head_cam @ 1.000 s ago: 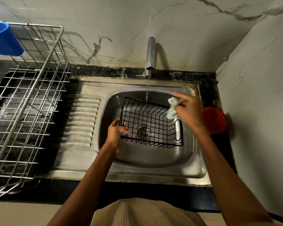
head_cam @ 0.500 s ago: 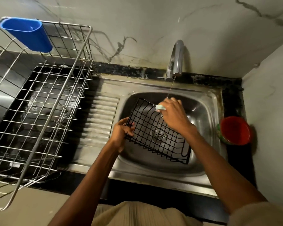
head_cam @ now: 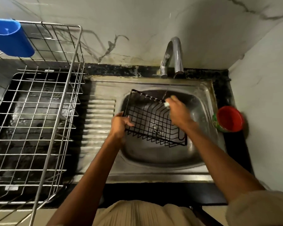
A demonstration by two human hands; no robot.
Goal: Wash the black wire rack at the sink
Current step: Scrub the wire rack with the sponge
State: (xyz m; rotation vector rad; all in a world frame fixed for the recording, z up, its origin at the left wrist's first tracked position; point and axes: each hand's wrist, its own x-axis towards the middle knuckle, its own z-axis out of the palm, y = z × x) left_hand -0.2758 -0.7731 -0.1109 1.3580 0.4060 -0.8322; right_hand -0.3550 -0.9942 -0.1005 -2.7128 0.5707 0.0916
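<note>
Head view: black wire rack (head_cam: 151, 123) tilted, running far-left to near-right; left hand (head_cam: 120, 125) grips it, right hand (head_cam: 178, 111) pinches cloth (head_cam: 167, 104).

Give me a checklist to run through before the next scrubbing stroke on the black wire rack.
1. Left hand has a firm grip on the black wire rack, at its left edge: ok.
2. Right hand pinches the pale scrubber against the rack's far rim: ok.
3. Rack held over the sink basin: ok.
4. Water runs from the tap: ok, thin stream.
5. Rack wires clean: cannot tell.
6. Red cup clear of the right elbow: ok.
</note>
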